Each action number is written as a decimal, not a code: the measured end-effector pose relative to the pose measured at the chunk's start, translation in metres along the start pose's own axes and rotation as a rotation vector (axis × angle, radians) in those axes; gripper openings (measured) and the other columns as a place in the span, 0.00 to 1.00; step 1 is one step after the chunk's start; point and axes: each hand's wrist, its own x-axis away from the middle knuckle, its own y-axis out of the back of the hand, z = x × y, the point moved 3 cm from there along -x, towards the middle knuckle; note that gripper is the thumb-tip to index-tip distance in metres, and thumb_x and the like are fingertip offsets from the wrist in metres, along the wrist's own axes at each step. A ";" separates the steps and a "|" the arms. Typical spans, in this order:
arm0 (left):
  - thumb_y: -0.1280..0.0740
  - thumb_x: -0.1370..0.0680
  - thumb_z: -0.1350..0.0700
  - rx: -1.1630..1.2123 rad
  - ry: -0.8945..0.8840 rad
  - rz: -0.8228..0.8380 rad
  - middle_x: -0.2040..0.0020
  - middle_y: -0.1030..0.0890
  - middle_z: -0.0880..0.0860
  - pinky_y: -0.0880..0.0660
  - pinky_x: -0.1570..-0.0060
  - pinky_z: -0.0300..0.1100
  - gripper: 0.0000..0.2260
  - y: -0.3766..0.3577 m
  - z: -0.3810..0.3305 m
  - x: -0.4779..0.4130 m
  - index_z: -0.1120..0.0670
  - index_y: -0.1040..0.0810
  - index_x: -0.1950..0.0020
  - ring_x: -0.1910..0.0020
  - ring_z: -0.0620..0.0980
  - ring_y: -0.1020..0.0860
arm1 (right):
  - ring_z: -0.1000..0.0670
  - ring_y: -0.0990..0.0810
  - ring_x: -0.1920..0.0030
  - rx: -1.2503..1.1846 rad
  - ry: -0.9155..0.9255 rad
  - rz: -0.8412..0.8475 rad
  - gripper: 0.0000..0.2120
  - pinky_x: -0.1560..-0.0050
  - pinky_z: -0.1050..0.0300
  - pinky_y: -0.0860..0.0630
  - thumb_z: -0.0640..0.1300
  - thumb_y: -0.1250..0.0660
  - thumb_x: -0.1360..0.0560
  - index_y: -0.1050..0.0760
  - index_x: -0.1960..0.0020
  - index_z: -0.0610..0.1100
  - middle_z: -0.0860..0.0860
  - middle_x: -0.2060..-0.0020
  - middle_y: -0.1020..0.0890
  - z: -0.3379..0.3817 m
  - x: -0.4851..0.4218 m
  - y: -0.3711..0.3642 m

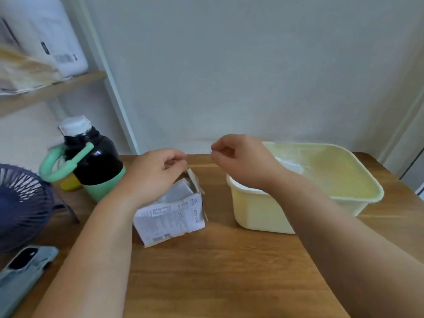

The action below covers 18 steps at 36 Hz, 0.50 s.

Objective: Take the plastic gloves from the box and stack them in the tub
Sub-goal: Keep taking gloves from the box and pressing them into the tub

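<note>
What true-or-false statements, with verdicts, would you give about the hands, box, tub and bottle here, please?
1. The box sits left of the tub. True.
2. The tub is empty. False: clear plastic lies inside.
3. The left hand is over the box. True.
4. The bottle stands right of the tub. False: it stands left of the box.

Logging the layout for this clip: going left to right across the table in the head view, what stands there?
blue fan → black-and-green bottle → torn box → yellow tub
</note>
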 end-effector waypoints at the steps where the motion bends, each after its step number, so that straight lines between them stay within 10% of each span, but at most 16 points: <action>1: 0.38 0.19 0.51 -0.058 0.014 0.039 0.44 0.21 0.41 0.32 0.54 0.28 0.12 0.006 0.007 0.005 0.46 0.23 0.36 0.48 0.37 0.24 | 0.54 0.22 0.51 -0.023 0.020 0.008 0.11 0.50 0.66 0.30 0.42 0.37 0.23 0.21 0.43 0.43 0.52 0.52 0.18 0.006 -0.003 -0.011; 5: 0.41 0.18 0.53 -0.300 0.088 0.169 0.40 0.21 0.45 0.27 0.45 0.41 0.13 0.017 0.028 0.019 0.47 0.24 0.35 0.43 0.46 0.24 | 0.55 0.25 0.55 -0.023 0.040 0.121 0.12 0.56 0.65 0.32 0.40 0.40 0.23 0.21 0.44 0.44 0.54 0.56 0.21 0.020 -0.011 -0.055; 13: 0.42 0.18 0.50 -0.429 0.061 0.350 0.60 0.23 0.51 0.29 0.60 0.45 0.13 0.001 0.042 0.011 0.53 0.24 0.58 0.61 0.49 0.25 | 0.58 0.27 0.55 0.056 0.018 0.285 0.16 0.60 0.68 0.33 0.39 0.41 0.23 0.22 0.39 0.46 0.53 0.46 0.19 0.015 -0.018 -0.086; 18: 0.31 0.23 0.53 -0.202 0.061 0.255 0.64 0.19 0.49 0.25 0.60 0.44 0.03 0.006 0.046 0.008 0.51 0.19 0.54 0.64 0.48 0.21 | 0.62 0.29 0.67 0.047 -0.004 0.319 0.16 0.67 0.70 0.37 0.38 0.40 0.25 0.20 0.42 0.49 0.62 0.64 0.25 0.012 -0.019 -0.088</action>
